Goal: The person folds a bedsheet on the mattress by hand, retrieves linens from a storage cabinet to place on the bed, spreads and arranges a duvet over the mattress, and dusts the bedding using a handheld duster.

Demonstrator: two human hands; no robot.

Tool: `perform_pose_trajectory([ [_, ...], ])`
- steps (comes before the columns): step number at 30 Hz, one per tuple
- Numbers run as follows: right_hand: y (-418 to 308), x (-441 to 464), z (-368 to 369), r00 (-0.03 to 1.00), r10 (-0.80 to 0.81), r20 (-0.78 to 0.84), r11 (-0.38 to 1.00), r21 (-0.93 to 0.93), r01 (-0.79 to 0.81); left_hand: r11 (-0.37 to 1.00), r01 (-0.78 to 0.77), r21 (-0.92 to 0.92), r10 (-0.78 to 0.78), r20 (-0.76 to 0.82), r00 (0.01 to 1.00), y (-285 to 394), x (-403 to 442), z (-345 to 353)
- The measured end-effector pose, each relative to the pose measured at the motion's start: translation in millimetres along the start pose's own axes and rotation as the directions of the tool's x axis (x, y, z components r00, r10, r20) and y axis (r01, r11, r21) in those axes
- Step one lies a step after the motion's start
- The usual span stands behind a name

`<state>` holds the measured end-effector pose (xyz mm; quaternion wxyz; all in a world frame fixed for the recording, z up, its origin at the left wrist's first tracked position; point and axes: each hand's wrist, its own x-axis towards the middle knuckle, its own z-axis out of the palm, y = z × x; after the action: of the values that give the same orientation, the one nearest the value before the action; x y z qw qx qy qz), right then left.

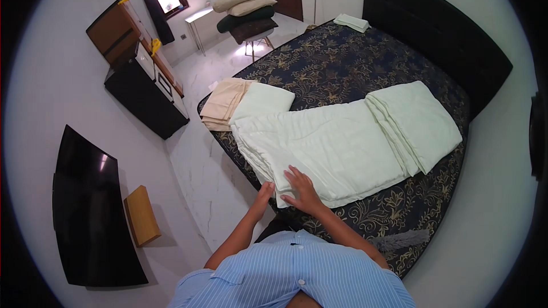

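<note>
Grip, head view: right hand (pixel 306 195) wide, fingers spread over the near corner of the white quilt (pixel 342 151); left hand (pixel 264 194) at the same corner's edge, could not tell whether it pinched cloth. Quilt ran rightward from the grip across the bed (pixel 399 205). Progress, judged: partial. Done: far right section (pixel 419 122) lay doubled back in layers. Left: middle stretch lay flat, lightly wrinkled; end at the grip not turned over. Ahead of the grip, peach cloth (pixel 224 102) and pale cloth (pixel 265 100) already lay folded.
</note>
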<state>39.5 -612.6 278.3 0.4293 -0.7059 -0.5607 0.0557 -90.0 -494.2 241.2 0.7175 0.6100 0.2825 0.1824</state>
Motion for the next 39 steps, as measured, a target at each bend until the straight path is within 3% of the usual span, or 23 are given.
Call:
perform_pose_trajectory([
  [3, 26, 11, 26, 0.989, -0.023, 0.144, 0.911, 0.41, -0.039, 0.998, -0.038, -0.049, 0.036, -0.022, 0.999, -1, -11, 1],
  [4, 31, 11, 27, 0.988, -0.031, 0.15, 0.909, 0.416, -0.034, 0.996, -0.071, 0.047, 0.071, -0.002, 0.997, -2, -15, 1],
  [6, 40, 14, 19, 0.906, 0.366, 0.213, 0.658, 0.63, -0.413, 0.962, -0.137, 0.235, 0.129, 0.05, 0.99, -4, -20, 1],
  [7, 41, 13, 13, 0.906, 0.363, 0.219, 0.655, 0.631, -0.415, 0.963, -0.133, 0.236, 0.127, 0.043, 0.991, -7, -21, -1],
  [10, 13, 12, -26, 0.991, 0.124, 0.059, 0.863, 0.487, -0.137, 0.999, -0.013, 0.042, 0.013, -0.003, 1.0, -19, -17, -7],
  [11, 10, 7, -25, 0.991, 0.124, 0.059, 0.864, 0.485, -0.137, 0.999, -0.014, 0.04, 0.014, -0.002, 1.0, -24, -14, -9],
  [13, 1, -12, -17, 0.981, -0.128, 0.148, 0.971, 0.221, 0.093, 0.999, -0.009, -0.051, 0.01, 0.015, 1.0, -33, -8, -12],
  [14, -6, -19, -13, 0.981, -0.125, 0.146, 0.972, 0.215, 0.092, 0.995, -0.006, -0.097, 0.008, 0.026, 1.0, -33, -6, -11],
  [17, -27, -30, -1, 0.983, -0.1, 0.156, 0.991, -0.068, 0.112, 0.994, 0.011, -0.109, -0.008, 0.021, 1.0, -31, -3, -9],
  [22, -9, -25, 15, 0.999, -0.032, -0.004, 0.998, -0.047, 0.032, 1.0, 0.027, 0.0, -0.027, 0.029, 0.999, -19, -2, -8],
  [24, 15, -23, 13, 0.975, 0.221, 0.02, 0.968, 0.116, -0.222, 1.0, 0.02, 0.001, -0.02, 0.02, 1.0, -16, -2, -8],
  [26, 51, -6, 10, 0.822, 0.568, -0.031, 0.806, 0.221, -0.549, 1.0, 0.01, 0.001, -0.011, 0.01, 1.0, -15, -1, -7],
  [28, 65, 8, -11, 0.787, 0.575, -0.224, 0.682, 0.663, -0.309, 0.999, 0.017, 0.04, -0.019, 0.06, 0.998, -23, -3, -6],
  [31, 47, 28, -25, 0.75, 0.565, -0.343, 0.683, 0.705, -0.192, 0.993, 0.024, 0.117, -0.042, 0.16, 0.986, -35, -14, -2],
  [32, 42, 31, -27, 0.721, 0.563, -0.404, 0.684, 0.718, -0.132, 0.973, -0.069, 0.221, 0.031, 0.17, 0.985, -36, -20, 2],
  [33, 34, 30, -20, 0.722, 0.563, -0.401, 0.683, 0.718, -0.134, 0.934, -0.159, 0.32, 0.102, 0.189, 0.977, -34, -26, 7],
  [35, 11, 19, 4, 0.804, 0.498, -0.325, 0.818, 0.484, -0.311, 0.877, -0.245, 0.413, 0.168, 0.215, 0.962, -31, -29, 12],
  [37, 5, 10, 17, 0.986, 0.14, -0.085, 0.929, 0.356, -0.101, 0.895, -0.252, 0.367, 0.198, 0.178, 0.964, -28, -28, 12],
  [39, 8, -2, 21, 0.992, 0.129, -0.005, 0.913, 0.392, -0.117, 0.902, -0.255, 0.349, 0.215, 0.151, 0.965, -29, -28, 10],
])
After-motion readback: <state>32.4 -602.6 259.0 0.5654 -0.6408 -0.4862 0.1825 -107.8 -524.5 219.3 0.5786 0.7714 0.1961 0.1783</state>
